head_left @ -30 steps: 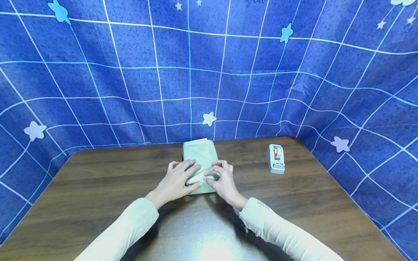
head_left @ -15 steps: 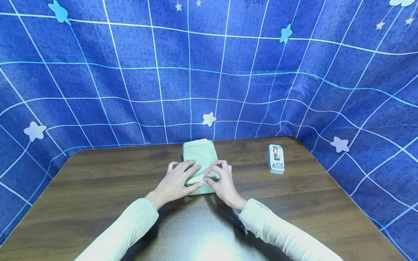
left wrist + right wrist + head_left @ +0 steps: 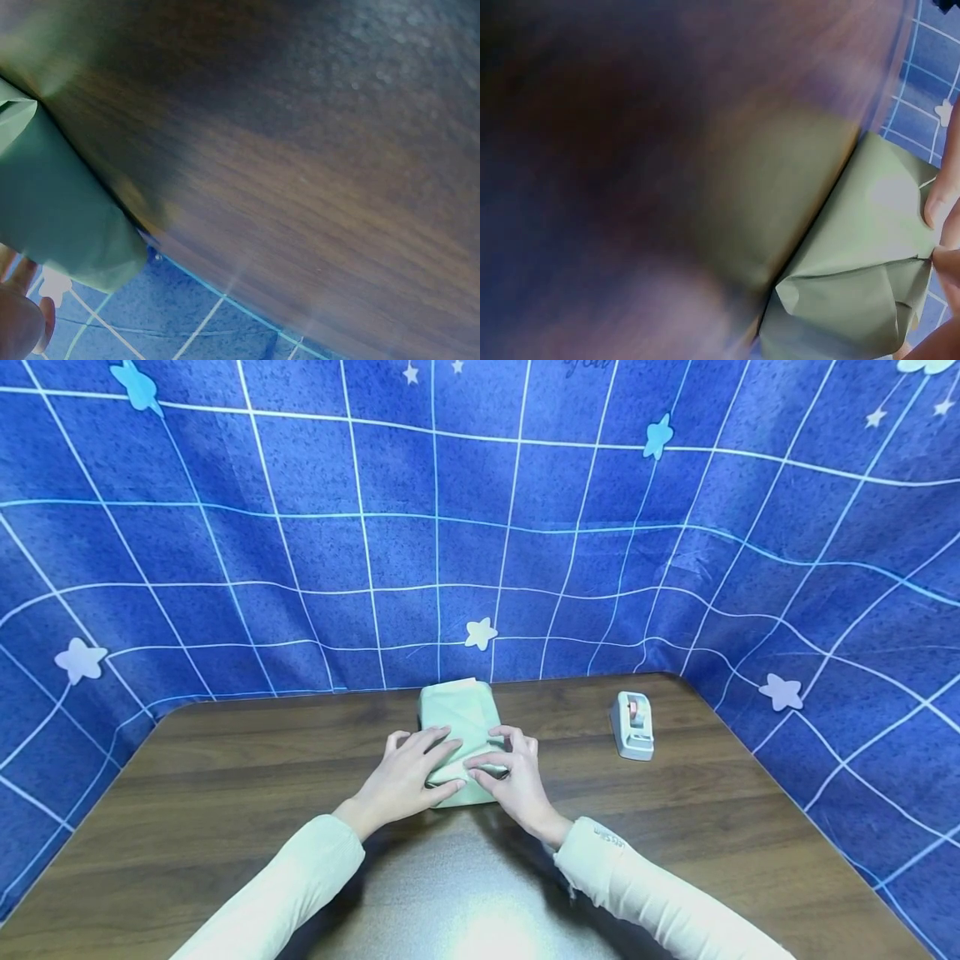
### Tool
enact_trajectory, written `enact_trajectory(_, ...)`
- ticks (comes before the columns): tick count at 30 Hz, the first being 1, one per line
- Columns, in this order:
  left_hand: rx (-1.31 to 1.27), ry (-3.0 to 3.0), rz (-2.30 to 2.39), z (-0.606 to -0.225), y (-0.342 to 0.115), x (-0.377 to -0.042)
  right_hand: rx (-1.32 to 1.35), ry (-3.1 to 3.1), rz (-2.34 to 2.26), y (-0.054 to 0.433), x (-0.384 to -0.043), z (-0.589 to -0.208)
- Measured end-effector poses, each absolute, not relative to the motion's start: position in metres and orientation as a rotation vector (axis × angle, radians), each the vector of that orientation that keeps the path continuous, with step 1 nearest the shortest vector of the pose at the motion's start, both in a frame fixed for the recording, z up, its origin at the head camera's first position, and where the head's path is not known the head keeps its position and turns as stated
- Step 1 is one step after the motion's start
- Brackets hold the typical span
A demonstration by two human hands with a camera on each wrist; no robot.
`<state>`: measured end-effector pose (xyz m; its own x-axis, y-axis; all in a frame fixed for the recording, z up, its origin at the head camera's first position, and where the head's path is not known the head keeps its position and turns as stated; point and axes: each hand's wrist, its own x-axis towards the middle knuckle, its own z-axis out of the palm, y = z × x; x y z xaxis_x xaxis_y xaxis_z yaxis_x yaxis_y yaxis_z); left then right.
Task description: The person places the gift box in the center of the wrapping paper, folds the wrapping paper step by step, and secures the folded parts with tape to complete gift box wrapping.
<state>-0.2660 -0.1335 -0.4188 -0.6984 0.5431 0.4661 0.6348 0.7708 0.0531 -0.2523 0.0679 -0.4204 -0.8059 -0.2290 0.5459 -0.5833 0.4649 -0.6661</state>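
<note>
Green packet (image 3: 459,703) on the desk (image 3: 262,752)
Left hand (image 3: 408,774) spreads on it; right hand (image 3: 517,779) pinches its paper (image 3: 855,232); a tape holder (image 3: 634,742) stands right of the packet.

Bright head view, dim and hazy wrist views

White glare sits on the surface (image 3: 435,885) at the bottom of the head view; dark shadows fall beneath both sleeves (image 3: 288,881), whose fabric nearly washes out. The left wrist view is murky and soft, wood grain smeared. In the right wrist view the left side dissolves into dark blur, while the packet (image 3: 855,232) looks sharper, with a pale shine.
</note>
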Motion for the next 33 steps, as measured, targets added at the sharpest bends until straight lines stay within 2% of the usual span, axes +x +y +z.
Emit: enact_trajectory(33,-0.905,-2.574,-0.286,-0.4171,-0.1358,-0.2641,0.627,-2.497,1.392,0.0719,-0.2609,-0.4147)
